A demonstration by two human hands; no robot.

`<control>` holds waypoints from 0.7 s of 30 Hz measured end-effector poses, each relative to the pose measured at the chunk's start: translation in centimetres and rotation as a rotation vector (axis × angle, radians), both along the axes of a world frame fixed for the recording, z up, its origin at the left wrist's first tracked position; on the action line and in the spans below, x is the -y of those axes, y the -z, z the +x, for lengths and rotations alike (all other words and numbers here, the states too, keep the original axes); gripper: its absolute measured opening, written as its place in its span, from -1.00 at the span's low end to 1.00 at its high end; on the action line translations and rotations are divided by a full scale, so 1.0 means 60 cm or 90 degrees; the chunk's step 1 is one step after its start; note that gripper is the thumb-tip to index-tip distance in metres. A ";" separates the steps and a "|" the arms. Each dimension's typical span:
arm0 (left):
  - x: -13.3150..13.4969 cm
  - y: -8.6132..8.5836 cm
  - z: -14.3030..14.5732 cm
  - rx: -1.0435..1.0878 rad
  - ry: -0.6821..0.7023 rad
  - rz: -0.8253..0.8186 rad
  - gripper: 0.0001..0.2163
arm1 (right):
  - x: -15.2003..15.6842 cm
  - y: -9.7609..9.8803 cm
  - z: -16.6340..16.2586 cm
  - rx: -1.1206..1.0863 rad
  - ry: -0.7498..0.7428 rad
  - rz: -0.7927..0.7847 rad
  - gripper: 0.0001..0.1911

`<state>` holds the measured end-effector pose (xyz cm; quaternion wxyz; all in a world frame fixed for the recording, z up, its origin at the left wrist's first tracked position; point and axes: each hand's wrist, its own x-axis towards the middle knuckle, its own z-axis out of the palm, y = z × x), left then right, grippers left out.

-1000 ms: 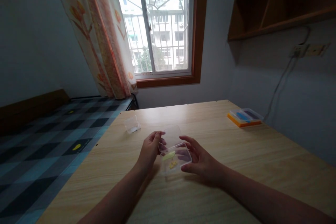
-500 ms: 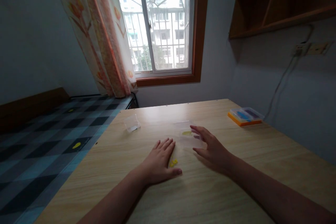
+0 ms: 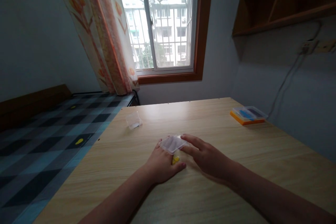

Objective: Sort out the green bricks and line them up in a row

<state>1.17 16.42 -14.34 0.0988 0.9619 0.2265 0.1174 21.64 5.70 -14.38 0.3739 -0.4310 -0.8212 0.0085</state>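
My left hand (image 3: 162,165) lies flat on the wooden table (image 3: 210,196) with its fingers stretched forward and its fingertips hidden under a small clear plastic box (image 3: 172,144). My right hand (image 3: 207,156) grips the right edge of that box between thumb and forefinger and holds it slightly tilted just above my left fingers. A small yellow piece (image 3: 175,159) lies on the table between the two hands, right beside my left thumb.
Another small clear box (image 3: 133,120) lies further back on the left. A clear case on an orange base (image 3: 248,115) sits at the far right near the wall. A checkered bed (image 3: 47,136) adjoins the table's left edge. A cable (image 3: 285,82) hangs down the right wall.
The right hand has brought the clear box back from further out on the table to above my left fingers. The left hand stays flat by the yellow piece. The camera has shifted slightly.
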 end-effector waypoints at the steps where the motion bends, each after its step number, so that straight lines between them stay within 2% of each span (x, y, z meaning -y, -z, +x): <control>1: -0.002 0.004 -0.001 0.004 0.002 -0.001 -0.35 | 0.001 -0.002 -0.001 0.010 -0.018 0.003 -0.23; 6: -0.007 0.019 -0.003 -0.045 -0.011 -0.015 -0.32 | 0.005 -0.011 0.000 0.050 -0.055 0.010 -0.25; 12: -0.002 0.007 0.000 -0.042 -0.010 -0.007 -0.33 | 0.002 0.000 0.012 0.003 -0.042 -0.015 -0.30; 18: 0.000 -0.005 0.002 -0.049 -0.025 -0.022 -0.34 | -0.005 0.009 0.028 -0.102 0.050 0.028 -0.24; 21: -0.001 -0.005 0.002 -0.034 0.016 -0.024 -0.41 | -0.010 0.009 0.037 -0.130 0.088 0.049 -0.23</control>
